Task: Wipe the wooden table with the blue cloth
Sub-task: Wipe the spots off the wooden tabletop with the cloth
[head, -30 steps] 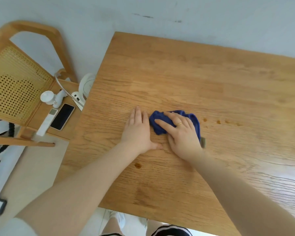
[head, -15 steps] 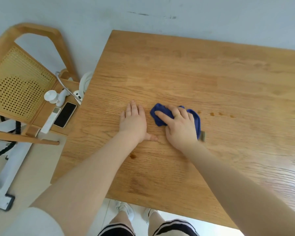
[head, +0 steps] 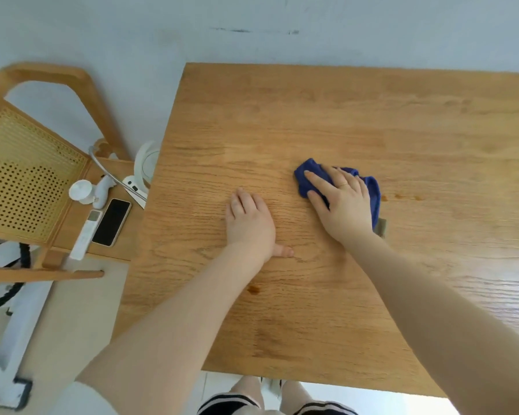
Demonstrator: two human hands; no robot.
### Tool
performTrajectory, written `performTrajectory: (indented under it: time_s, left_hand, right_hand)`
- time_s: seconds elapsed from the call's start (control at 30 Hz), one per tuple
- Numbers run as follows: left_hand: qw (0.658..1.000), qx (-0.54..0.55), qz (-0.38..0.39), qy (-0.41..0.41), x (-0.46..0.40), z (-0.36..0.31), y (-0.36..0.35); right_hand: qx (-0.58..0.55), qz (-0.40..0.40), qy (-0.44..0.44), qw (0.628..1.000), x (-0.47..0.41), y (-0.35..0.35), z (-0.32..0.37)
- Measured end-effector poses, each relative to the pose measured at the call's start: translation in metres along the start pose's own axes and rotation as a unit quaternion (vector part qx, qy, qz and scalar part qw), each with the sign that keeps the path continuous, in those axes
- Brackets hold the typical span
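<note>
Much of the blue cloth (head: 372, 193) lies hidden under the right hand (head: 343, 208), so only its upper-left corner and its right edge show; a small grey-brown tag or flap (head: 381, 227) pokes out at its lower right, too blurred to name. The cloth sits a little right of centre on the wooden desk (head: 312, 115), bunched rather than spread, and its long axis runs from upper left to lower right in the frame. The right hand presses flat on it with the fingers (head: 315, 178) spread and pointing to the upper left, not closed around the fabric; a ring (head: 343, 184) shows on one finger. The left hand (head: 249, 223) rests palm down on the bare wood just left of the cloth and apart from it, fingers loosely together, thumb (head: 285, 251) sticking out to the right. Small brown spots (head: 402, 196) lie just right of the cloth, and another brown spot (head: 253, 289) lies lower, beside the left forearm. The desk's right side is cut off by the frame edge. In the left of the frame a wooden chair (head: 42, 76) with a woven cane back carries on its seat a dark phone (head: 111, 222), a white remote (head: 86, 235) beside it, and a white gadget (head: 92, 191) of unclear kind. A white rounded device (head: 146, 163) is partly hidden behind the desk's left edge.
</note>
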State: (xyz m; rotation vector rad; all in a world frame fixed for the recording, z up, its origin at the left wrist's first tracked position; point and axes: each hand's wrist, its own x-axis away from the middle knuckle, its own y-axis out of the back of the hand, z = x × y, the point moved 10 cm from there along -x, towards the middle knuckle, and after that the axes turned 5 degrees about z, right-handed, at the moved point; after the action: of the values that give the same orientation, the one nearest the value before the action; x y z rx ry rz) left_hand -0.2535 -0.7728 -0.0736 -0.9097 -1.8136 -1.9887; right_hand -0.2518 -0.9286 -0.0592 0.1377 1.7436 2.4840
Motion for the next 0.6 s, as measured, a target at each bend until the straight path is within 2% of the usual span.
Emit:
performTrajectory:
  time_s: [0.13, 0.23, 0.43, 0.53, 0.6]
  left_hand:
    - [1.000, 0.006, 0.005, -0.009, -0.003, -0.004, 0.002]
    - [1.000, 0.000, -0.005, -0.017, -0.004, -0.002, 0.003]
    - [0.999, 0.013, -0.022, -0.036, -0.003, -0.001, 0.000]
    - [0.999, 0.010, -0.010, -0.038, -0.001, -0.002, -0.004]
    - [0.998, -0.013, -0.022, -0.061, -0.001, -0.007, -0.001]
  right_hand:
    - [-0.012, -0.003, 0.064, 0.998, 0.048, -0.004, 0.018]
    - [0.011, 0.009, 0.116, 0.993, 0.040, -0.004, 0.012]
    - [0.026, -0.037, -0.039, 0.998, -0.021, 0.013, -0.041]
    - [0.026, -0.045, -0.065, 0.997, -0.005, 0.009, -0.034]
    - [0.028, -0.042, -0.044, 0.998, 0.020, 0.007, -0.018]
